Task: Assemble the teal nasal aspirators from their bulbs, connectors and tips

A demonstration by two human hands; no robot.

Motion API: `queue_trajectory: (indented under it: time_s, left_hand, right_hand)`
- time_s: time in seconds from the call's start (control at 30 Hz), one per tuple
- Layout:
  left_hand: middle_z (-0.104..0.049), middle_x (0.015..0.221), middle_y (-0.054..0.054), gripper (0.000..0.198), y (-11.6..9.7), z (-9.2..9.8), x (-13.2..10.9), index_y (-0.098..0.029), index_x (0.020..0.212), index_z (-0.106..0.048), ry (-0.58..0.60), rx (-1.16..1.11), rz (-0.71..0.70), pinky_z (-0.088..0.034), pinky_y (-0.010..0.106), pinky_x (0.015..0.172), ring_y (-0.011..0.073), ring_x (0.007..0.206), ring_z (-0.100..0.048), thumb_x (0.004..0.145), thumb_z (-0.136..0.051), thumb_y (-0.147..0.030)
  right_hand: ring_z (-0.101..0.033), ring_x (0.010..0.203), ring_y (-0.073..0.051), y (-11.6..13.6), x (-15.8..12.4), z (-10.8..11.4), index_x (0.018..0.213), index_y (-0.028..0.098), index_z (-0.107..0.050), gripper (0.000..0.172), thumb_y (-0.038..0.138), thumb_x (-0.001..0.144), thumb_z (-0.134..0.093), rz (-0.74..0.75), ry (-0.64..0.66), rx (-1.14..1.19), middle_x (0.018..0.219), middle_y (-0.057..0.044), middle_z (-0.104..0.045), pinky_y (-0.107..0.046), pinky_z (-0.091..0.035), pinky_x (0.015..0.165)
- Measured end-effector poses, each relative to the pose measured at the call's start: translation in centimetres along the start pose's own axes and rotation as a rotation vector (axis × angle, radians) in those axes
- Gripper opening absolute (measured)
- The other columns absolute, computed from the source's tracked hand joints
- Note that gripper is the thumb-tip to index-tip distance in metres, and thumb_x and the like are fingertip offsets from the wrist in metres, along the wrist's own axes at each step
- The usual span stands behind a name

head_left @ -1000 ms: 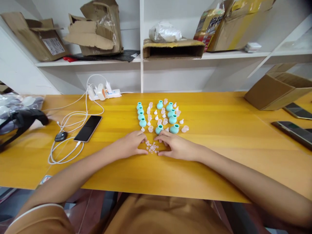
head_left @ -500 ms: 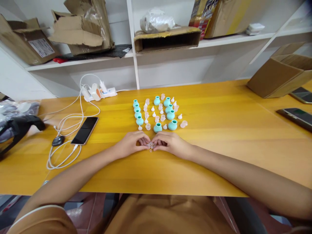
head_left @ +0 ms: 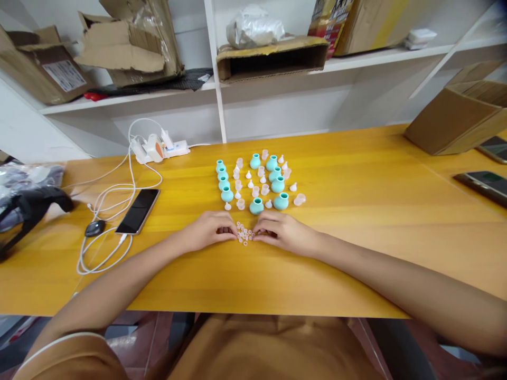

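Between my hands lies a loose pile of small clear rings on the wooden table. My left hand rests at the left edge of the pile, fingers curled in and thumb close to them. Across from it, my right hand has its fingers bent toward the thumb, tips touching or very near the rings. Whether either hand pinches a ring is hidden. Beyond the hands stand several turquoise round pots, with small white funnel-shaped pieces and translucent pink cups among them.
A phone on a white charging cable lies at the left, near a power strip. A black strap-like object is at the far left. An open cardboard box and a dark phone stand at the right. Shelves rise behind.
My hands have moved slightly apart. The rings, bunched between my fingertips before, are now spread out on the table.
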State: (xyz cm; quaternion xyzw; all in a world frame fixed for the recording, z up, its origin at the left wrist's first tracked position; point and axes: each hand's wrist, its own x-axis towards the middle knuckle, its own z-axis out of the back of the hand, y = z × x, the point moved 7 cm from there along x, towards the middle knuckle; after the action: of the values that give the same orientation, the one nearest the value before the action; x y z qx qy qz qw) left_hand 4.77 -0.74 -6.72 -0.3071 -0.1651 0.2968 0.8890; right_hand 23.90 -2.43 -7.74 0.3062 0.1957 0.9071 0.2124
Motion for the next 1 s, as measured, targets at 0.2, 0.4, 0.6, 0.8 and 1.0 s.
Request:
queue_trajectory:
  time_s: [0.2,0.4,0.6,0.8,1.0]
  left_hand:
    - [-0.077,0.096,0.003,0.007,0.00,-0.54,0.39,-0.021,0.101,-0.080,-0.043,-0.042,-0.024,-0.052,0.021,0.073,0.0113,0.079,-0.068,0.098,-0.075,-0.025]
    - [-0.071,0.087,0.001,0.015,0.28,-0.42,0.68,-0.019,0.108,-0.076,-0.094,-0.047,-0.003,-0.049,0.020,0.066,0.0101,0.070,-0.061,0.098,-0.077,-0.031]
    - [-0.071,0.094,0.002,0.015,-0.10,-0.58,0.71,-0.021,0.114,-0.076,-0.107,0.043,-0.057,-0.049,0.022,0.072,0.0115,0.076,-0.062,0.105,-0.067,-0.028]
    - [-0.071,0.103,0.004,0.019,-0.61,-0.58,0.70,-0.021,0.117,-0.078,-0.086,0.090,-0.115,-0.049,0.023,0.075,0.0111,0.079,-0.063,0.108,-0.063,-0.028]
    - [-0.070,0.094,0.002,0.017,-0.33,-0.65,0.87,-0.021,0.119,-0.074,-0.086,0.067,-0.069,-0.048,0.022,0.071,0.0112,0.074,-0.061,0.105,-0.066,-0.026]
  right_hand:
    - [-0.069,0.086,-0.017,0.36,0.44,0.04,0.106,0.017,-0.075,0.012,0.027,0.107,-0.068,0.030,-0.026,0.029,0.099,-0.008,-0.070,-0.029,-0.059,0.076]
    - [-0.068,0.086,-0.016,0.23,0.36,0.07,0.108,0.017,-0.074,0.010,0.024,0.107,-0.068,0.026,-0.021,0.038,0.100,-0.008,-0.069,-0.028,-0.057,0.076]
    - [-0.064,0.081,-0.015,0.13,0.36,-0.10,0.110,0.018,-0.073,0.009,0.020,0.104,-0.067,-0.001,-0.007,0.019,0.102,-0.008,-0.067,-0.027,-0.055,0.071]
    - [-0.063,0.082,-0.015,0.23,0.38,0.00,0.105,0.017,-0.071,0.007,0.017,0.103,-0.065,0.009,-0.019,0.004,0.100,-0.007,-0.067,-0.027,-0.054,0.072]
    - [-0.059,0.077,-0.014,-0.13,0.46,0.01,0.107,0.018,-0.071,0.008,0.017,0.102,-0.064,-0.030,-0.031,0.009,0.095,-0.005,-0.063,-0.027,-0.051,0.068]
